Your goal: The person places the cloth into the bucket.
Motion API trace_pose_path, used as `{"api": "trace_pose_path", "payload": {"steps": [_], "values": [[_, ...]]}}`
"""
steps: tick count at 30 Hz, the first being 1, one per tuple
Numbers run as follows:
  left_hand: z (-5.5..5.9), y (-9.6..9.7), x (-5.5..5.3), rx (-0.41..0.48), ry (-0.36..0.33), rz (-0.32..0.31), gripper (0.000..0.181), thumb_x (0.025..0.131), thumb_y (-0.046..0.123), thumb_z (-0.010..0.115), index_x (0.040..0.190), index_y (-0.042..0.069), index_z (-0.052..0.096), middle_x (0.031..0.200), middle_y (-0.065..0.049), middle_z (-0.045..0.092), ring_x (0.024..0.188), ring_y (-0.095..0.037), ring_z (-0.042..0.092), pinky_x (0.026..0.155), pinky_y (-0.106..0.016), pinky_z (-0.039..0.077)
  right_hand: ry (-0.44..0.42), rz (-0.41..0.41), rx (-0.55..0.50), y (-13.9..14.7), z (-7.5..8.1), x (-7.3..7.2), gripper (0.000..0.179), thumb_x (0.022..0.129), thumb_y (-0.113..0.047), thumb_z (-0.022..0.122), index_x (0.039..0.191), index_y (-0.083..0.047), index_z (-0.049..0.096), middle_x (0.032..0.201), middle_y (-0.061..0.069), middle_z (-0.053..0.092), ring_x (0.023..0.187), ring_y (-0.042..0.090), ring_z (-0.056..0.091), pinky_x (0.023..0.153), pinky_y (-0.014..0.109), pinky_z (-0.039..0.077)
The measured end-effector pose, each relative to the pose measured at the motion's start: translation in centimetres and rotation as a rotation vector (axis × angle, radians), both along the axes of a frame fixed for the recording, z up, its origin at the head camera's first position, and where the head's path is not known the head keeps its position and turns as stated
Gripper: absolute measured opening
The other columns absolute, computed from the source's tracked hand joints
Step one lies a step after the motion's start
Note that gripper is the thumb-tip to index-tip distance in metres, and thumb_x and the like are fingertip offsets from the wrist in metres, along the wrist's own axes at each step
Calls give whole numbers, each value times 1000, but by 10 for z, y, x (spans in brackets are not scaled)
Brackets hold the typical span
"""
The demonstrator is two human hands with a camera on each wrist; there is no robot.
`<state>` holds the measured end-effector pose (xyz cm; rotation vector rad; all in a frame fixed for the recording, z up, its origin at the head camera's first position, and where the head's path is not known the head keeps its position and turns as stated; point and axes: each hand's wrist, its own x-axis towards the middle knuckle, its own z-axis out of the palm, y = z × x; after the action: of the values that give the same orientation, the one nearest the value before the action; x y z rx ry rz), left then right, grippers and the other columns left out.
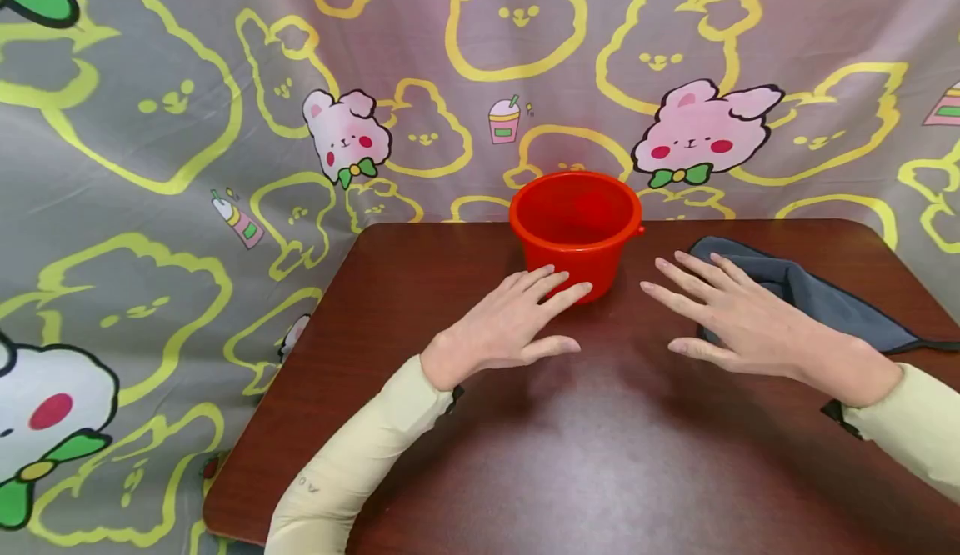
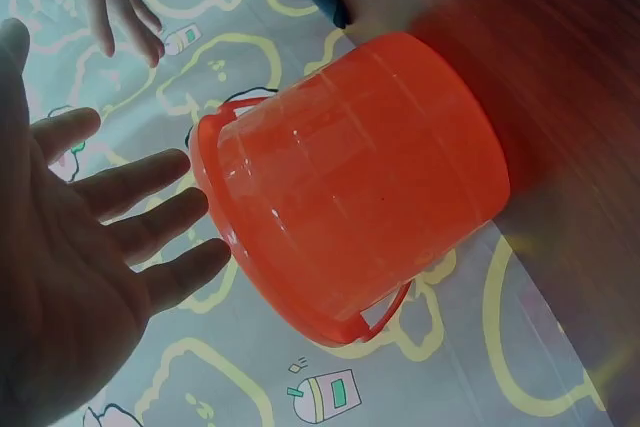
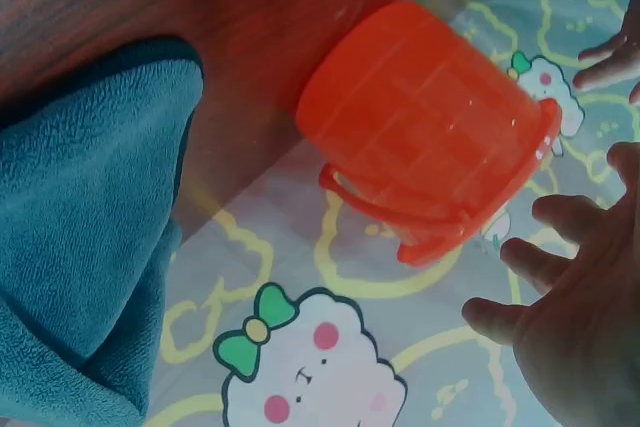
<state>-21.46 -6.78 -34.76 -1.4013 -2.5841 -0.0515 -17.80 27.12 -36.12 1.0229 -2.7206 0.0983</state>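
Observation:
A red plastic bucket (image 1: 577,262) stands upright near the table's back edge, its mouth facing up. My left hand (image 1: 517,317) is held out in front of it with fingers extended, overlapping its lower front in the head view; the left wrist view shows the bucket (image 2: 365,187) apart from that palm. Fingers spread, my right hand (image 1: 738,313) hovers to the bucket's right and holds nothing. Behind and beside it lies a folded grey-blue cloth (image 1: 832,292). The right wrist view shows the bucket's red handle (image 3: 385,209) hanging down its side, and the cloth (image 3: 80,237) close by.
Both hands are over a dark reddish-brown wooden table (image 1: 420,263) with rounded corners. A grey curtain (image 1: 427,30) with yellow outlines and cartoon animals hangs behind and to the left. A dark cord or strap (image 1: 937,344) runs from the cloth toward the right edge.

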Motion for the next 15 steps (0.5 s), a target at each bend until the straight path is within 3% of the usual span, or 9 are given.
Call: {"api": "trace_pose_path", "payload": {"steps": [7, 15], "values": [[3, 2, -10, 83, -24, 2, 69, 95, 59, 48, 153, 24, 34, 152, -7, 45, 142, -22, 39, 118, -41, 33, -51, -110, -5, 6, 10, -9, 84, 87, -51, 67, 156, -34, 23, 162, 11, 25, 139, 40, 35, 111, 61, 33], [6, 1, -21, 262, 28, -5, 61, 97, 47, 54, 148, 17, 42, 146, -3, 50, 131, -18, 49, 110, -35, 42, -77, -173, -31, 21, 14, -21, 82, 87, -43, 71, 155, -29, 28, 159, 18, 30, 132, 43, 41, 97, 65, 45]]}}
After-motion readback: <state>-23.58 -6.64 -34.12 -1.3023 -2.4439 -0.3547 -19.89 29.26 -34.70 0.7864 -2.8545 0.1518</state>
